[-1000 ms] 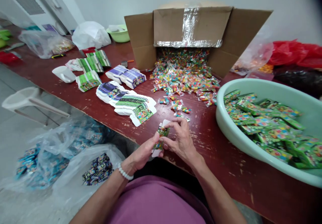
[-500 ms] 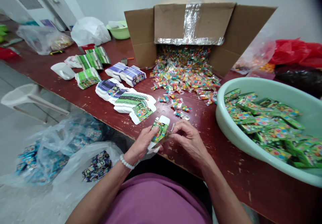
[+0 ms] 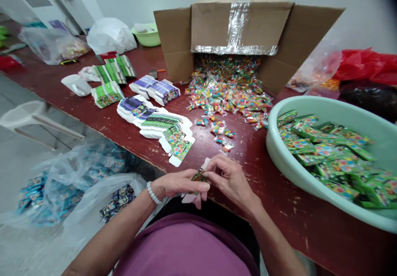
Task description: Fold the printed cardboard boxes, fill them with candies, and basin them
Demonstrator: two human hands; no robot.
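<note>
A small printed green candy box (image 3: 199,176) with white flaps is between my two hands at the table's front edge. My left hand (image 3: 181,184), with a pale bead bracelet at the wrist, grips its body, thumb on top. Fingers of my right hand (image 3: 226,174) pinch the upper end, by a white flap, and partly hide it. Just beyond lies a fanned row of flat box blanks (image 3: 161,123), green ones nearest and purple ones farther back. Small wrapped candies (image 3: 221,129) are scattered ahead of my right hand.
Behind the loose candies, a cardboard box (image 3: 242,28) spills more of them. On the right stands a pale green tub (image 3: 273,143) of filled green boxes. Bundled blanks (image 3: 107,94) and a white mug (image 3: 76,85) are at left. Plastic bags (image 3: 102,201) of packets and a stool (image 3: 27,115) are below.
The candy box has tilted and come lower, its printed front turned mostly from view. My right hand has closed in toward my left. The nearest blank in the row has slid toward me.
</note>
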